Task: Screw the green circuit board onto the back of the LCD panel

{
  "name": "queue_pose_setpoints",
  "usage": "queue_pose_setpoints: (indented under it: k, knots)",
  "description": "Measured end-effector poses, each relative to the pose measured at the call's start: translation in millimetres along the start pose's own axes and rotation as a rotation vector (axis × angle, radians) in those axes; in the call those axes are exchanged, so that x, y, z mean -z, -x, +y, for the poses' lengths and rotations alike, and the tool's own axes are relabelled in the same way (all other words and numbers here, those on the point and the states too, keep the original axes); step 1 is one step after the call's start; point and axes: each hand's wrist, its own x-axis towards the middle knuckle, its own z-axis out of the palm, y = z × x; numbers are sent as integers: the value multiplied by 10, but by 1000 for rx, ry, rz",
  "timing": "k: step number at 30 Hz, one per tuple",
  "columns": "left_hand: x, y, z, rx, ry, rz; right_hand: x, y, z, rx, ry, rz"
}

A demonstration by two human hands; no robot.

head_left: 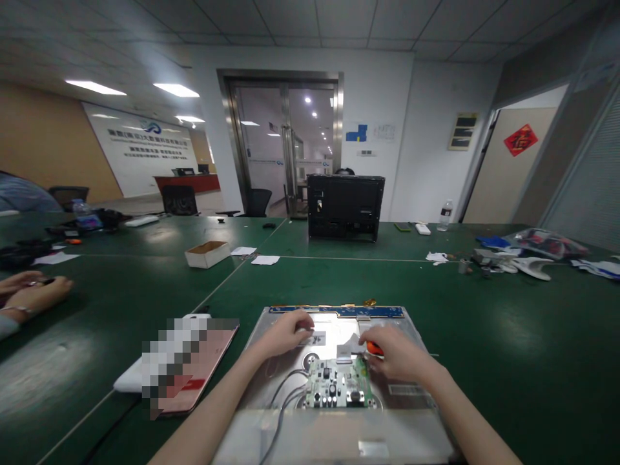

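A silvery flat panel (407, 434) lies before me, with a blue circuit strip (334, 311) along its far edge. Near its middle sits a green circuit board (334, 386), with dark cables running off its left side. My right hand (400, 354) is closed around an orange-handled tool (374, 349) at the board's upper right corner, beside a grey tape piece (349, 349). The tool's tip is too small to make out. Over the panel's upper left part, my left hand (289, 332) has curled fingers near a white label (318, 338); whatever they may hold is hidden.
Left of the panel lie a pink flat device (213, 361) and a white object (130, 378). Farther back are an open box (208, 254) and a black monitor (346, 208). Another person's hands (41, 296) are at the left edge.
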Motion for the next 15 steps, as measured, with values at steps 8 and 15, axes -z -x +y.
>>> queue_pose_setpoints:
  k: [8, 15]
  knots:
    - [46, 101, 86, -37, -40, 24, -213, 284, 25, 234, 342, 6]
    - [16, 67, 39, -37, 53, -118, -289, 290, 151, 371, 319, 19]
